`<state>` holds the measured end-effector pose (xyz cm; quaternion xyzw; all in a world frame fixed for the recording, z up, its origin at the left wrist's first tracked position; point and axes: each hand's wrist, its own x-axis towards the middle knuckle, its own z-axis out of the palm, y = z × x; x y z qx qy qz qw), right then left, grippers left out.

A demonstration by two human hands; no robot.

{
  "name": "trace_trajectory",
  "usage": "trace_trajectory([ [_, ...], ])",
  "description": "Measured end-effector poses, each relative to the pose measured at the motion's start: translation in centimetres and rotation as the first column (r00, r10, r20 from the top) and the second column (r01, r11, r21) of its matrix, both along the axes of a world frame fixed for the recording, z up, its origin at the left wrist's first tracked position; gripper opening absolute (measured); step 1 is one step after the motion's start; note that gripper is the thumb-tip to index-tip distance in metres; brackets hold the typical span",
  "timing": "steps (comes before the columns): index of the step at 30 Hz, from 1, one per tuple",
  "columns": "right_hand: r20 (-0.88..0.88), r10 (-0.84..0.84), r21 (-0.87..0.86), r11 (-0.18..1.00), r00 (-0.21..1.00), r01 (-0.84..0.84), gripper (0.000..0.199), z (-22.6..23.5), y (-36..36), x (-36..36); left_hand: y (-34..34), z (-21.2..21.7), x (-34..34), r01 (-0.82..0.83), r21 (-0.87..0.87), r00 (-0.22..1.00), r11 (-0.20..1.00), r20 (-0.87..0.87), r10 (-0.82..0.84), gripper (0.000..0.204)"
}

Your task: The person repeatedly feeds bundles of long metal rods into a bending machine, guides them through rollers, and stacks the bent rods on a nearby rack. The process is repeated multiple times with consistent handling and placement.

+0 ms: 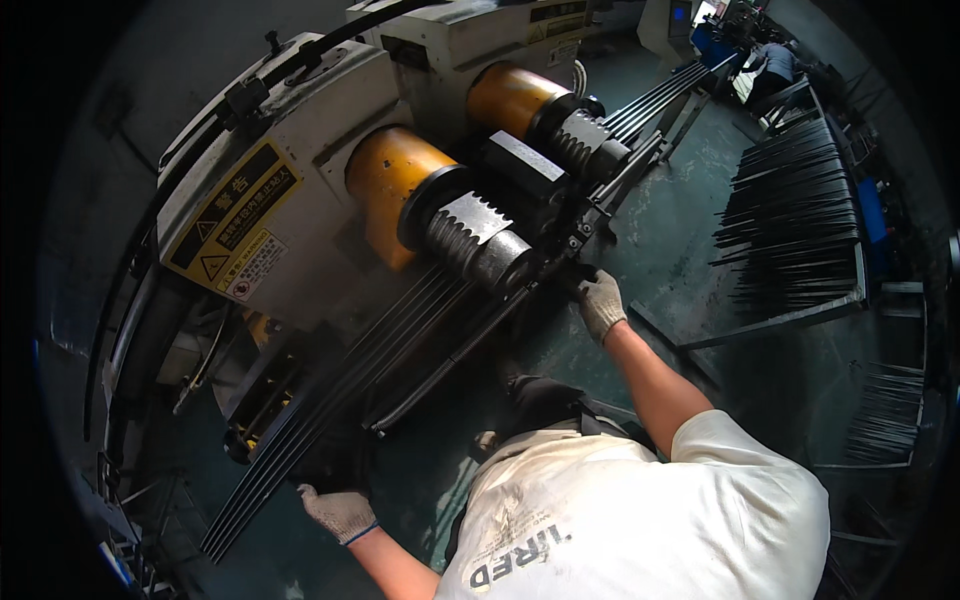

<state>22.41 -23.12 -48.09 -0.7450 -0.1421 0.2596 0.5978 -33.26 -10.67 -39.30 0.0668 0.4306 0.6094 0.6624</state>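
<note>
Several long dark metal rods [262, 478] lie side by side, running from the lower left up beneath the machine's ridged rollers. My left hand [338, 512], in a pale knit glove, is just right of their lower ends; its thumb side shows, but the other fingers are hidden. My right hand [602, 305], gloved too, is beside the machine's dark front part, fingers curled at a dark piece I cannot make out. Nearest to it are a ridged metal roller [480, 240] with an orange housing [400, 180] and a thin dark rail [440, 375].
A second orange housing [515, 95] stands behind the first, on the grey machine body [330, 200]. On the right, a metal rack [862, 262] holds many dark rods, with a smaller rod stack [885, 415] nearer. Another person [775, 70] bends over at the far right.
</note>
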Motion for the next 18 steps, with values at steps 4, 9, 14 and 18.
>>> trace_trajectory([
  [4, 0.097, -0.101, 0.314, 0.947, 0.990, 0.065, 0.028, 8.5, 4.3, -1.9, 0.6, 0.2, -2.7, -0.128, 0.069, 0.858, 0.989, -0.493, 0.146, 0.064],
  [9, 0.252, -0.170, 0.458, 0.888, 0.953, 0.038, 0.037, 8.2, 8.7, 0.8, 2.1, 0.6, -5.3, -0.065, 0.304, 0.897, 0.951, -0.400, 0.189, 0.044],
  [14, -0.463, 0.004, 0.423, 0.880, 0.886, 0.217, 0.046, 16.0, 10.3, -0.7, 2.2, 4.0, -7.1, 0.440, 0.610, 0.679, 0.659, 0.254, -0.689, 0.039],
  [18, -0.192, -0.041, 0.497, 0.857, 0.981, 0.133, 0.053, 13.9, 11.7, 1.7, 0.9, 13.2, 3.3, -0.015, 0.252, 0.981, 0.968, -0.184, 0.063, 0.056],
])
